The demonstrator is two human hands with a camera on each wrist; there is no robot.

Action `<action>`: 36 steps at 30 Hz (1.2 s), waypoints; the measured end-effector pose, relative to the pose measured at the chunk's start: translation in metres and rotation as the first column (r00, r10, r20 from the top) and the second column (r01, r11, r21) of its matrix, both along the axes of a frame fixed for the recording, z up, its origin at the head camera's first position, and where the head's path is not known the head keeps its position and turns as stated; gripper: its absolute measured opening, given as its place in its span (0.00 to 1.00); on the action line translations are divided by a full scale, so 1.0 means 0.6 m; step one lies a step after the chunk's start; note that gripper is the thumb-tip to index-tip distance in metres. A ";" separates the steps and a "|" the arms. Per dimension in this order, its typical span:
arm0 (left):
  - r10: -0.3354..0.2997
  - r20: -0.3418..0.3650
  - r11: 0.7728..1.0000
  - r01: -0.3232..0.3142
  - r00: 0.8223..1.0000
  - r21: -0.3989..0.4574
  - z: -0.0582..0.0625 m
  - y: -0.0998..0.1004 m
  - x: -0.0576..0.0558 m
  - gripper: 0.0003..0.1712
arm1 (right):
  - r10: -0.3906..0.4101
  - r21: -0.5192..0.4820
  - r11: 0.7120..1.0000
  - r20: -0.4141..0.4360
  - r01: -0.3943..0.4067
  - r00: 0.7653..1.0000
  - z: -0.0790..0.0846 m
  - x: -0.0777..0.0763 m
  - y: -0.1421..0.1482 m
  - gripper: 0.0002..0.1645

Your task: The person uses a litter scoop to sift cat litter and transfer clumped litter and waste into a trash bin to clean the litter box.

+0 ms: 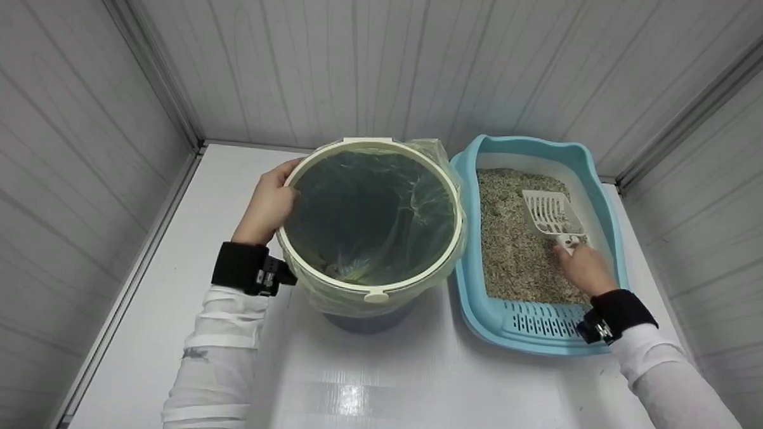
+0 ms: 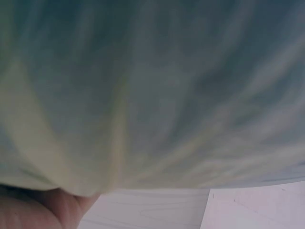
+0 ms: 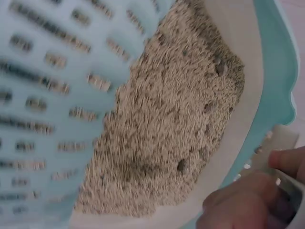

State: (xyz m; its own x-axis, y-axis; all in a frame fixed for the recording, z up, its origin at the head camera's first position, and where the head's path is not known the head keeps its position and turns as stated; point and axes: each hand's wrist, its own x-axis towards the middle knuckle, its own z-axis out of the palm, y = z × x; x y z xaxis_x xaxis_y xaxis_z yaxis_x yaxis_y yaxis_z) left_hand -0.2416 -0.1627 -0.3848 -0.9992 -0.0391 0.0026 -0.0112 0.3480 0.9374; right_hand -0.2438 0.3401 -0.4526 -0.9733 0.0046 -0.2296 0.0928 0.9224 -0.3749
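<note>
- L hand (image 1: 269,201) grips bin (image 1: 366,325) by rim (image 1: 459,223), bag (image 1: 334,300) over it
- R hand (image 1: 586,269) holds scoop (image 1: 551,213) over litter (image 1: 507,257)
- bin twd bench (image 1: 325,377) back edge; tray (image 1: 473,268) beside, nr back R corner

Tray (image 1: 473,268) and scoop (image 1: 551,214) appear smooth plastic, litter (image 1: 510,244) rough and granular. Bag (image 1: 420,206) is creased plastic film; table (image 1: 426,381) is glossy.

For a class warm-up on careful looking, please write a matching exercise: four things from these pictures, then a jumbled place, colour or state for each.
Things
1. Scoop
2. Granules
3. Tray
4. Bin

Descriptions
A. turquoise, beside the bin
B. held in the right hand's fingers
C. lined with a translucent bag
D. spread inside the tray

Pairs: 1-B, 2-D, 3-A, 4-C
</note>
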 end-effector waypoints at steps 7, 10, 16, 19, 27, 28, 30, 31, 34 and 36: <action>0.005 0.001 1.000 -0.005 1.000 -0.003 -0.001 -0.001 -0.002 0.37 | 0.000 0.199 0.980 -0.122 0.024 0.993 -0.002 0.016 0.006 0.28; 0.007 -0.002 1.000 -0.007 1.000 0.001 0.000 -0.001 -0.003 0.37 | 0.007 0.243 0.969 -0.157 0.032 0.988 -0.004 0.020 0.007 0.23; 0.005 0.004 1.000 -0.005 1.000 -0.001 0.001 -0.001 -0.004 0.37 | 0.003 0.257 0.966 -0.151 0.036 0.989 -0.006 0.020 0.008 0.22; 0.003 0.010 1.000 -0.003 1.000 0.003 0.001 -0.001 -0.004 0.37 | 0.011 0.243 0.970 -0.128 0.021 0.992 -0.006 0.019 0.009 0.24; 0.002 0.008 1.000 -0.002 1.000 0.006 0.001 0.000 -0.003 0.37 | 0.089 0.132 0.987 0.010 -0.089 0.996 -0.002 0.015 0.017 0.46; 0.002 0.009 1.000 -0.002 1.000 0.005 0.000 0.001 -0.003 0.37 | 0.101 0.119 0.987 0.030 -0.103 0.994 0.001 0.014 0.019 0.48; 0.000 0.009 1.000 0.000 1.000 0.004 -0.001 0.001 -0.003 0.37 | 0.112 0.095 0.989 0.057 -0.117 0.992 0.007 0.012 0.021 0.51; -0.001 0.010 1.000 0.001 1.000 0.002 -0.001 0.001 -0.002 0.37 | 0.116 0.083 0.989 0.067 -0.121 0.991 0.010 0.012 0.023 0.51; 0.004 0.012 1.000 -0.004 1.000 -0.001 -0.002 0.001 -0.001 0.37 | 0.128 0.057 0.990 0.068 -0.132 0.989 0.023 0.012 0.025 0.52; 0.007 0.010 1.000 -0.007 1.000 -0.002 -0.002 0.001 0.000 0.37 | 0.137 0.048 0.989 0.055 -0.140 0.989 0.033 0.012 0.026 0.51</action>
State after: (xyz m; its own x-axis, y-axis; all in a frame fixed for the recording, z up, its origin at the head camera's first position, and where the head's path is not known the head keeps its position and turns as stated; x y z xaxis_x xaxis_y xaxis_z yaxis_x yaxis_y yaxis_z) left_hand -0.2418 -0.1622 -0.3859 -0.9989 -0.0458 -0.0076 -0.0231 0.3499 0.9365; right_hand -0.2366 0.3556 -0.4330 -0.9524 -0.1162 -0.2820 -0.0194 0.9457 -0.3244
